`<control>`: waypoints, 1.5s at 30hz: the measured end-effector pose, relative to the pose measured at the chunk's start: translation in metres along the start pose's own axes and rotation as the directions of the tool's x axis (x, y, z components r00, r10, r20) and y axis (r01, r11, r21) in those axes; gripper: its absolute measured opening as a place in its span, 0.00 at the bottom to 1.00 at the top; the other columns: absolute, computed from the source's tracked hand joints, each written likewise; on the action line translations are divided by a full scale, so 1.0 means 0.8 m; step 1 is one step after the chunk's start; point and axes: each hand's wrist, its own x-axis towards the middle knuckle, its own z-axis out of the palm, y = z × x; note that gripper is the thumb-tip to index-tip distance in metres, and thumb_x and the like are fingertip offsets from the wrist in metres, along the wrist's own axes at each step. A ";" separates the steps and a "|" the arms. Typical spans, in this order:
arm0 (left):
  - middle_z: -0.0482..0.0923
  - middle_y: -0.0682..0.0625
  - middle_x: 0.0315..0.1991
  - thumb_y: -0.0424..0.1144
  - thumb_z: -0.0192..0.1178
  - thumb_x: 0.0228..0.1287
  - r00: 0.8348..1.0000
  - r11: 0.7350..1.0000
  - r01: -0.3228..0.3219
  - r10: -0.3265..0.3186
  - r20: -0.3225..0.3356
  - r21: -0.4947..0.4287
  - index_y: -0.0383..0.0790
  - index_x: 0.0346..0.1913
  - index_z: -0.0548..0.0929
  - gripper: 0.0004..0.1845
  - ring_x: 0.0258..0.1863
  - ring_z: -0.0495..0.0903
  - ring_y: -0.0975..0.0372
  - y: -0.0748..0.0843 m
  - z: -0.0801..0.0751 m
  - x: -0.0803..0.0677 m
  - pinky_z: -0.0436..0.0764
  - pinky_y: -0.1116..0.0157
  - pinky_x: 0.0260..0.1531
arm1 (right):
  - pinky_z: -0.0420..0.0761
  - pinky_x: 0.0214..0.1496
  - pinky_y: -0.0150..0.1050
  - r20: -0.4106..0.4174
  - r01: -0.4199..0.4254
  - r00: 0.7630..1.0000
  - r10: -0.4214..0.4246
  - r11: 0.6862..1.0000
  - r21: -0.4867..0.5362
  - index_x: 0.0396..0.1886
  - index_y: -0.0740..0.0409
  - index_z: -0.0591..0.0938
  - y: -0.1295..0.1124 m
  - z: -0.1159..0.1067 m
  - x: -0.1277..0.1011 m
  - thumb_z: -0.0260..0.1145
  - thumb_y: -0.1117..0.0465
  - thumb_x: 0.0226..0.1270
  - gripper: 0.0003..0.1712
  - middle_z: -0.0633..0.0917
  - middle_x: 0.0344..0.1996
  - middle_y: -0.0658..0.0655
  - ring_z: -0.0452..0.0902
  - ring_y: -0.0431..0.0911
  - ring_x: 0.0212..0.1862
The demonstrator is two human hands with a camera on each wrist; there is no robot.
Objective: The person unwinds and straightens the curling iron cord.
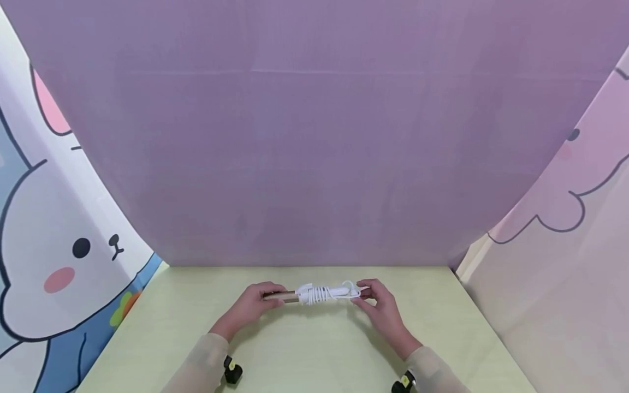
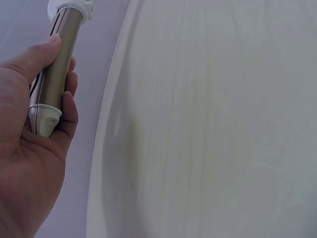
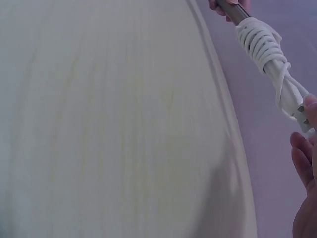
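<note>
The left hand (image 1: 253,305) grips the gold barrel of a curling iron (image 1: 314,295), its fingers and thumb curled round the metal near the rounded tip. The left wrist view shows the barrel (image 2: 57,69) lying across the palm, the thumb pressed along its side. The iron is held level just above the pale green table (image 1: 314,349), stretched between the 2 hands. Its white cord (image 1: 319,293) is wound in several tight loops round the white handle, just right of the left hand's fingertips. The right hand (image 1: 380,305) pinches the handle's far end, where a loop of cord and the plug sit against the fingertips; in the right wrist view the coil (image 3: 260,42) lies up and left of those fingers (image 3: 303,163). Behind both hands hangs a purple backdrop (image 1: 314,136).
</note>
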 end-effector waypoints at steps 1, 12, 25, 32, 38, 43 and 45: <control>0.90 0.47 0.50 0.40 0.75 0.75 1.000 1.000 -0.005 0.005 0.001 0.001 0.46 0.60 0.92 0.15 0.43 0.84 0.58 0.000 0.000 0.000 0.83 0.64 0.45 | 0.89 0.47 0.39 0.013 0.004 1.000 -0.004 1.000 -0.012 0.56 0.64 0.86 -0.001 -0.001 0.000 0.81 0.72 0.67 0.20 0.91 0.43 0.60 0.89 0.43 0.43; 0.88 0.53 0.47 0.40 0.73 0.76 1.000 1.000 -0.012 0.012 0.025 0.015 0.49 0.59 0.93 0.13 0.40 0.82 0.60 -0.003 -0.001 -0.002 0.82 0.64 0.42 | 0.88 0.53 0.57 0.113 0.085 0.991 -0.070 0.987 -0.134 0.58 0.57 0.89 -0.001 -0.007 0.002 0.82 0.68 0.66 0.21 0.93 0.50 0.52 0.88 0.52 0.48; 0.88 0.54 0.46 0.40 0.73 0.76 0.998 1.000 0.005 -0.006 0.059 0.010 0.51 0.60 0.92 0.13 0.38 0.81 0.59 -0.009 0.002 -0.006 0.81 0.64 0.39 | 0.86 0.58 0.44 0.189 0.083 0.979 -0.073 0.996 -0.044 0.54 0.60 0.92 -0.001 -0.002 0.003 0.82 0.72 0.65 0.18 0.91 0.53 0.57 0.87 0.51 0.55; 0.88 0.54 0.47 0.40 0.73 0.77 0.998 1.000 -0.003 0.001 0.064 0.031 0.50 0.60 0.92 0.13 0.40 0.82 0.60 -0.008 0.003 -0.007 0.82 0.63 0.41 | 0.83 0.62 0.36 0.214 -0.004 0.977 -0.006 0.999 0.044 0.55 0.63 0.92 -0.006 -0.002 0.004 0.79 0.69 0.71 0.15 0.90 0.54 0.60 0.85 0.47 0.57; 0.88 0.56 0.46 0.39 0.74 0.75 0.998 0.999 -0.018 0.016 0.062 0.033 0.51 0.59 0.93 0.13 0.38 0.81 0.62 -0.007 0.003 -0.009 0.82 0.64 0.40 | 0.85 0.58 0.39 0.236 -0.062 0.971 0.046 0.996 0.060 0.53 0.65 0.92 -0.009 0.000 0.005 0.76 0.69 0.74 0.11 0.90 0.52 0.61 0.85 0.47 0.55; 0.88 0.55 0.46 0.38 0.75 0.74 0.998 0.999 -0.029 0.027 0.059 0.032 0.51 0.58 0.93 0.13 0.38 0.82 0.62 -0.006 0.003 -0.010 0.83 0.65 0.40 | 0.85 0.56 0.39 0.256 -0.103 0.962 0.090 0.994 0.036 0.55 0.66 0.91 -0.008 0.001 0.006 0.76 0.70 0.73 0.13 0.89 0.54 0.62 0.86 0.51 0.55; 0.88 0.55 0.46 0.38 0.75 0.74 0.998 0.999 -0.029 0.028 0.060 0.028 0.51 0.58 0.93 0.13 0.38 0.82 0.62 -0.006 0.003 -0.011 0.83 0.65 0.41 | 0.86 0.56 0.39 0.263 -0.104 0.960 0.095 0.994 0.021 0.56 0.66 0.91 -0.006 0.001 0.007 0.77 0.70 0.72 0.15 0.89 0.54 0.63 0.86 0.52 0.54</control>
